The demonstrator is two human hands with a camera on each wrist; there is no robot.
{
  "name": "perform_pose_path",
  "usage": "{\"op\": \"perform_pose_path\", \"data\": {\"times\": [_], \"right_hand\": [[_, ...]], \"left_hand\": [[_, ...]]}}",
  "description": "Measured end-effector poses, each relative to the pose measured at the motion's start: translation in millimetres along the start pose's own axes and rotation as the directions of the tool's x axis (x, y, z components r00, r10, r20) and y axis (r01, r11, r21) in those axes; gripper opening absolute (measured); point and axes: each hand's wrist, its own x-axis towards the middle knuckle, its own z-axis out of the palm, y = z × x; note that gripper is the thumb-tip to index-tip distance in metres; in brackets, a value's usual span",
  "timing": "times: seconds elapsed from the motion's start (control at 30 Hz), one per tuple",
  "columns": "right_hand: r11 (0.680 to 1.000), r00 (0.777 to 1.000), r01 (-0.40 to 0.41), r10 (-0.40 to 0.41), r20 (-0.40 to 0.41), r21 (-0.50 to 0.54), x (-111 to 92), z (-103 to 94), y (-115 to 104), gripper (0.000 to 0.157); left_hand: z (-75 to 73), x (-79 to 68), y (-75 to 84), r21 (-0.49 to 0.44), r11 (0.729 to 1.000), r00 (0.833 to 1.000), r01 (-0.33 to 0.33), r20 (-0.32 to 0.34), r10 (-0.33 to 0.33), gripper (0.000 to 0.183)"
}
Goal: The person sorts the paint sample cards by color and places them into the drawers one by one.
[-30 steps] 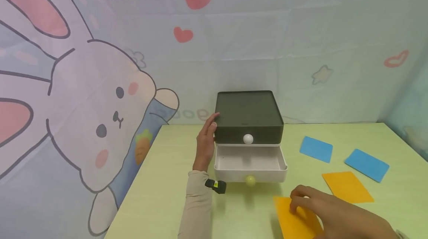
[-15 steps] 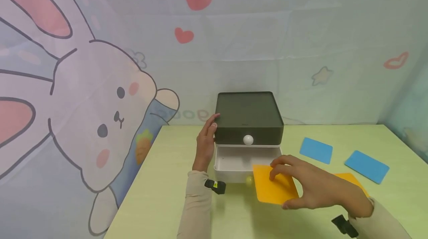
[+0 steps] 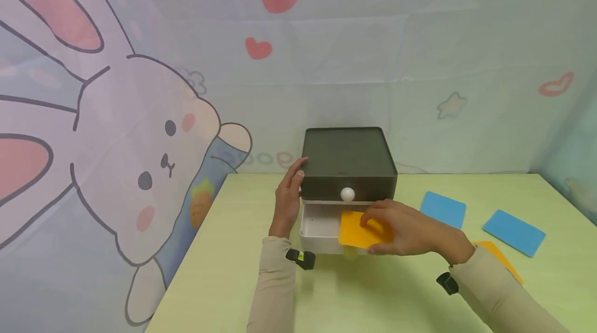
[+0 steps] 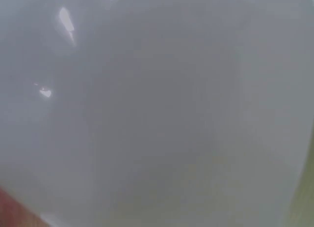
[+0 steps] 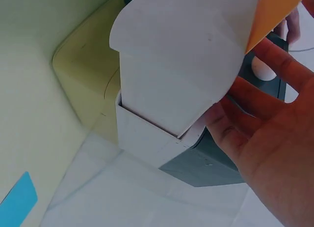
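Observation:
A small two-drawer box point(image 3: 347, 151) has a dark green upper part with a white round knob. Its white lower drawer point(image 3: 319, 244) is pulled out. My left hand point(image 3: 286, 201) rests against the box's left side, fingertips at the top edge. With my right hand point(image 3: 403, 227) I pinch an orange-yellow card point(image 3: 352, 229) over the open drawer, tilted above its front wall. The right wrist view shows the card point(image 5: 274, 15) beside the white drawer wall point(image 5: 181, 50), with the fingers partly behind that wall. A blurred pale grey surface point(image 4: 157, 99) fills most of the left wrist view.
On the green table point(image 3: 224, 271), a blue card point(image 3: 445, 208) lies right of the box, with another blue card point(image 3: 514, 232) farther right. A second orange-yellow card point(image 3: 501, 258) is partly hidden by my right forearm. A printed cloth point(image 3: 336, 63) hangs behind.
My right hand has carried the orange-yellow card from the table's front right, leftward and forward, to over the open drawer. My left hand keeps its place on the box.

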Motion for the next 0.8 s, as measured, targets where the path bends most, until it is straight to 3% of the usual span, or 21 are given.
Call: {"op": "perform_pose_path", "data": {"times": [0.2, 0.43, 0.8], "right_hand": [[1.0, 1.0, -0.004, 0.004, 0.0, -0.016, 7, 0.0, 2, 0.038], [0.997, 0.992, 0.06, -0.065, -0.107, -0.047, 9, 3.0, 1, 0.021], [0.995, 0.974, 0.093, -0.101, -0.204, -0.049, -3, -0.7, 8, 0.02]], "left_hand": [[-0.2, 0.0, -0.7, -0.009, 1.0, 1.0, 0.006, 0.003, -0.006, 0.039], [-0.8, -0.2, 1.0, -0.021, 1.0, 1.0, 0.008, 0.007, -0.007, 0.039], [-2.7, -1.7, 0.4, -0.011, 1.0, 1.0, 0.013, -0.002, -0.013, 0.04]]}}
